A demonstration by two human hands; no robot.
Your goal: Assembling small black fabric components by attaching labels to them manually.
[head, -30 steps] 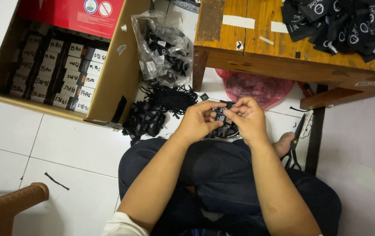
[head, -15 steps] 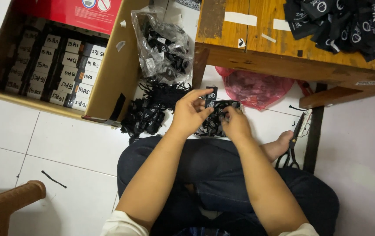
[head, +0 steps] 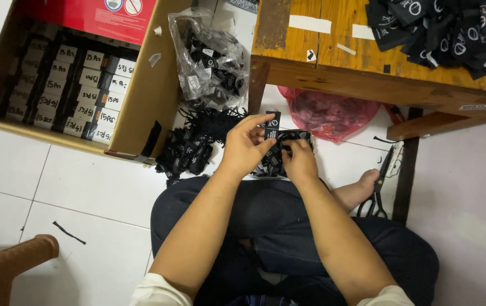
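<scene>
My left hand (head: 247, 148) pinches one small black fabric label (head: 272, 126) between thumb and fingertips and holds it upright above my knees. Just to its right, my right hand (head: 298, 158) grips a stack of the same black labels (head: 294, 137) and rests on a bundle of them in my lap. I sit cross-legged on the white tiled floor in dark trousers. A loose pile of black labels (head: 189, 150) lies on the floor left of my hands.
An open cardboard box (head: 152, 96) with rows of tagged black bundles stands at the upper left. A clear plastic bag of labels (head: 209, 62) leans beside it. A wooden table (head: 333, 68) carries more black labels (head: 452, 31); a pink bag (head: 328, 113) lies beneath. Scissors (head: 380, 184) lie by my foot.
Both hands have drifted up and away from my body. My left hand has lifted one label off the stack that my right hand holds.
</scene>
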